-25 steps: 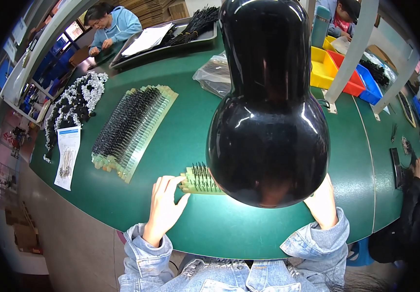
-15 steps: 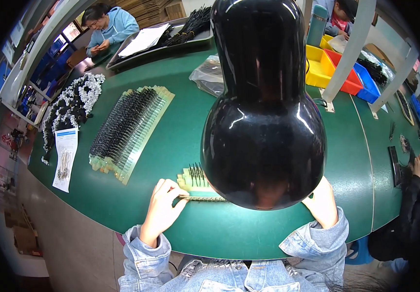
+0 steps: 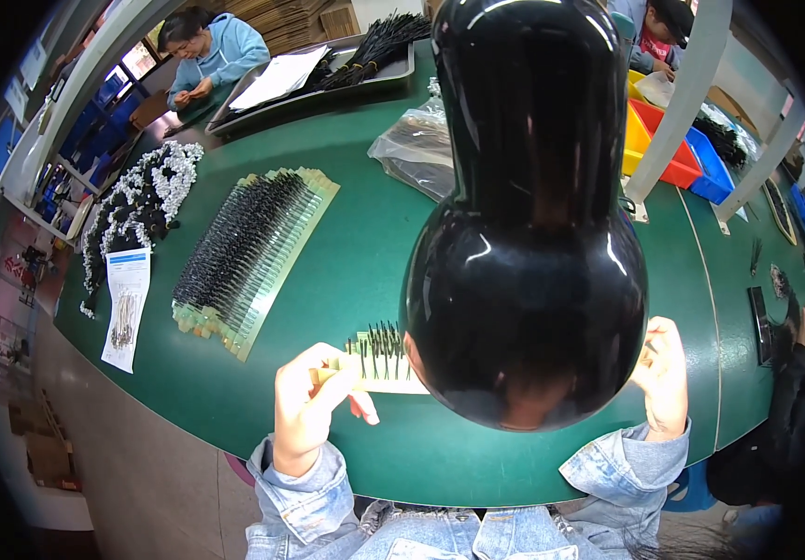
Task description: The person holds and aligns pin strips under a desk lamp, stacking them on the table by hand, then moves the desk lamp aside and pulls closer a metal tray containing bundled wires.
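Observation:
Close in front of me lies a pale yellow-green strip board [image 3: 391,385] with several thin black wires [image 3: 382,347] standing up from it. My left hand [image 3: 304,397] is closed on its left end, thumb and fingers pinching the edge. The glossy black lamp [image 3: 526,299] covers the board's right part. Beyond the lamp's right edge, my right hand [image 3: 664,378] has its fingers bent together; their tips are partly hidden, and I cannot make out what they hold.
Left of the board lies a wide stack of strips with dark wires [image 3: 248,252]. A paper with small parts [image 3: 126,308] and black-and-white cabling [image 3: 146,191] lie farther left. A metal tray [image 3: 388,79], a plastic bag [image 3: 412,154] and coloured bins [image 3: 669,159] stand beyond. Co-workers sit around.
My right hand has moved outward and up beside the lamp. My left hand has changed its grip on the board, which now shows more of its wires. The whole view has shifted slightly.

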`<state>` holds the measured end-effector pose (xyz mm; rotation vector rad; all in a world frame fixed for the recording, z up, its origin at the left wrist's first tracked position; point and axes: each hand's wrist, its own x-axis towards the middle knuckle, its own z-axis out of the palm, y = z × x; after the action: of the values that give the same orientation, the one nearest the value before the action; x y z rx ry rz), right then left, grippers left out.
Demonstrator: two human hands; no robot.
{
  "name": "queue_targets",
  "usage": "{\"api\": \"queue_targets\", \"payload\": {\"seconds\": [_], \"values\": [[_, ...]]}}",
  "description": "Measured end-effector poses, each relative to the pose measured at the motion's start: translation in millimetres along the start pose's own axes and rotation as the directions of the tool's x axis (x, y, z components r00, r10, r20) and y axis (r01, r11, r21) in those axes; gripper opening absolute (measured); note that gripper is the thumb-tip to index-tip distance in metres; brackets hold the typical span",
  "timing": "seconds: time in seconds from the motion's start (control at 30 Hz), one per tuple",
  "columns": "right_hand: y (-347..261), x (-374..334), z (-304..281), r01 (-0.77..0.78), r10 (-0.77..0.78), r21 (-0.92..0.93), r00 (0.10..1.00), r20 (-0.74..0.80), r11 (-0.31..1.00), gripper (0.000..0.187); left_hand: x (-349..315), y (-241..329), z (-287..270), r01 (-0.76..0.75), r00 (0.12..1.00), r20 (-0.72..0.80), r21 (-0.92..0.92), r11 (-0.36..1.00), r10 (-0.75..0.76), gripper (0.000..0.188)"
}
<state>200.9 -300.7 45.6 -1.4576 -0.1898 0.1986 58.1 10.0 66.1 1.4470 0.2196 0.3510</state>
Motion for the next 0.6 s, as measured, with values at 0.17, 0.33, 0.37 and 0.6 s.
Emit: {"api": "queue_targets", "payload": {"seconds": [0.17, 0.33, 0.37, 0.6], "values": [[17.4, 4.7, -12.2, -0.089, 0.119, 0.235, 0.986, -0.116, 0.968, 0.022, -0.5, -5.8, 7.9, -0.015, 0.999, -0.031, -0.101, 0.995, 0.012, 0.009], [26.3, 7.1, 4.2, -0.118, 0.124, 0.173, 0.992, -0.025, 0.978, 0.029, -0.5, -9.5, 3.8, 0.013, 0.967, -0.249, -0.199, 0.980, -0.063, 0.010], [31.6, 7.6, 2.0, -0.019, 0.019, -0.037, 1.000, 0.017, 0.999, 0.033, 2.0, -11.6, 2.3, 0.042, 0.962, -0.258, -0.180, 0.983, -0.089, 0.010], [9.6, 3.1, 18.1, 0.034, -0.004, -0.217, 0.991, 0.137, 0.976, 0.029, -9.4, -8.8, -28.0, 0.024, 0.958, -0.280, -0.150, 0.988, -0.066, 0.010]]}}
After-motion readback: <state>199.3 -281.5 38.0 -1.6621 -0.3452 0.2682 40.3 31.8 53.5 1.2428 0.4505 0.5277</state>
